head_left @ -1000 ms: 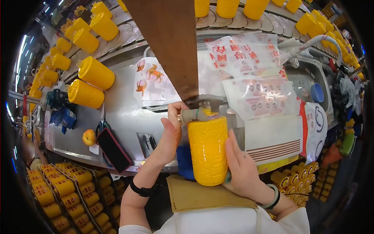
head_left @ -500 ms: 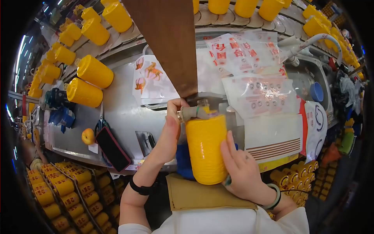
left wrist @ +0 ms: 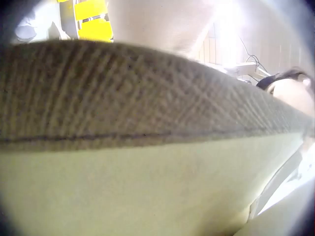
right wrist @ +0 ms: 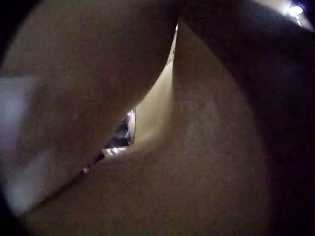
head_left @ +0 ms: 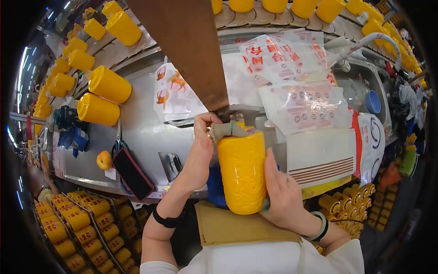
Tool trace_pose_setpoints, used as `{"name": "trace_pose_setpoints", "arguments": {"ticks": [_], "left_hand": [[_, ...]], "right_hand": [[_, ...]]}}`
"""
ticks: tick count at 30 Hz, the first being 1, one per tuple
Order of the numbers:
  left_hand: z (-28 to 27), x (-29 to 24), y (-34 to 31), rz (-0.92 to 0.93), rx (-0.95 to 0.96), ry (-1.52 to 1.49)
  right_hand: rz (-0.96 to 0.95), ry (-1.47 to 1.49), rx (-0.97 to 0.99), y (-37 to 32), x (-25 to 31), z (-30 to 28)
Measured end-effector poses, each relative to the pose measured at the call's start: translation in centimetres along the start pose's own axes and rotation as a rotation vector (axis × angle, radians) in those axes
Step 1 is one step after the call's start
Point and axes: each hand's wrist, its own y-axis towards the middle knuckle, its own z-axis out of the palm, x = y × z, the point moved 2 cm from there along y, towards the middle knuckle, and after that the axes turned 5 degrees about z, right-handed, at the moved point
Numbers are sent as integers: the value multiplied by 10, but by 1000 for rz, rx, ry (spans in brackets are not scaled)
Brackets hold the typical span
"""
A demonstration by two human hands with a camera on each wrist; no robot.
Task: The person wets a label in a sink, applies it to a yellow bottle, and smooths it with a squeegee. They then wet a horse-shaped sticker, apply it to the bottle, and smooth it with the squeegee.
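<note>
In the head view, a yellow bottle (head_left: 242,173) stands slightly tilted before the person's apron. The left hand (head_left: 200,153) is at its top left, fingers curled by the neck. A grey cloth-like piece (head_left: 226,131) with a green band reaches from these fingers across the bottle's top; whether it covers a finger cannot be seen. Against the bottle's lower right side lies the right hand (head_left: 284,196), fingers extended upward, thumb largely hidden. The left wrist view shows mostly ribbed fabric (left wrist: 147,93); the right wrist view is dark and filled by close skin.
Two yellow bottles (head_left: 109,84) stand at the left, with scissors (head_left: 119,141), an apple (head_left: 104,160) and a phone (head_left: 132,174) below. Printed sheets (head_left: 308,107) and a sink (head_left: 365,86) lie right. A brown post (head_left: 187,50) rises beyond the hands; more bottles line the track behind.
The held bottle has shifted slightly left and up, and its visible surface pattern differs. The right fingers have moved along its side. Bottles on the track behind stand in different positions.
</note>
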Motion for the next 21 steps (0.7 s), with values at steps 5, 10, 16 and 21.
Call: {"name": "trace_pose_setpoints", "arguments": {"ticks": [5,10,16,21], "left_hand": [[-1,-2,0,-13,9,18],[-1,2,0,-4,5,48],[-1,8,-2,-14,-11,-9],[10,-8,3,-1,-18,68]], "right_hand": [[43,-4,64,-3,2,-9],[168,79,99,-10,-13,7],[13,-15,39,-4,10,-15],[-46,-33,1,-12,4,-11]]}}
